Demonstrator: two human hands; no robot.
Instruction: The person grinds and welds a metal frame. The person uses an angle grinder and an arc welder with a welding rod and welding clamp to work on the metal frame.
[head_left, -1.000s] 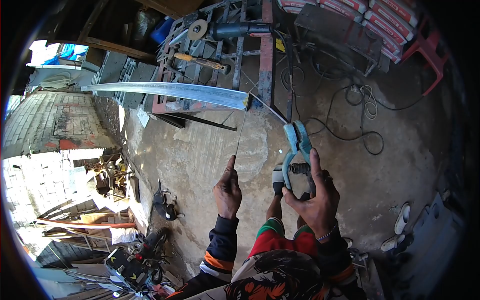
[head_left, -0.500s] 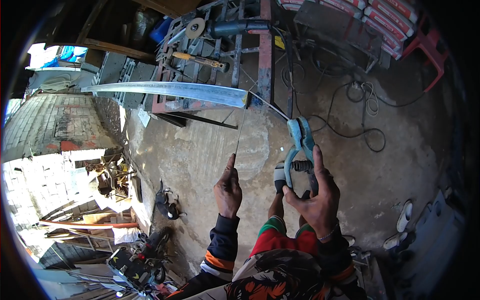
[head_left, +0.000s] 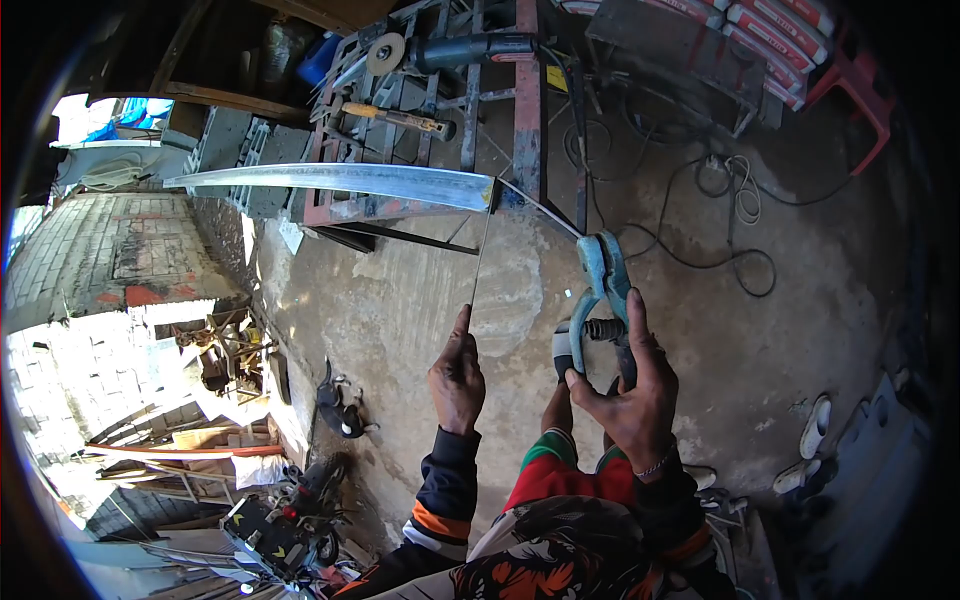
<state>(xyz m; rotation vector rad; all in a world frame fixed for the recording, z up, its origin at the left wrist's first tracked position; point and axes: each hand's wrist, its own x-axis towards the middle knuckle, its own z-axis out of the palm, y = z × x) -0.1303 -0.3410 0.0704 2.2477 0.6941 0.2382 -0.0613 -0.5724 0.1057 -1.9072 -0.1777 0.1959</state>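
Observation:
My left hand [head_left: 457, 382] is closed round the lower end of a thin rod [head_left: 481, 258], whose upper tip reaches the right end of a long metal bar [head_left: 350, 180]. In my right hand [head_left: 640, 405] is a blue spring clamp [head_left: 598, 285], its handles between thumb and fingers. The clamp's jaws grip a second thin rod [head_left: 540, 208] that slants up left to the same bar end. The bar lies across a rusty metal frame [head_left: 530, 110].
On the frame lie an angle grinder [head_left: 470, 50] and a hammer [head_left: 400, 119]. Cables [head_left: 700, 262] run over the floor at right, near a red chair [head_left: 865, 100]. A dog [head_left: 338, 408] lies at lower left, above a motorcycle [head_left: 290, 510]. White shoes [head_left: 815, 430] are at lower right.
The view has shifted very slightly. Both hands keep their hold, and the rods and bar stay in nearly the same place.

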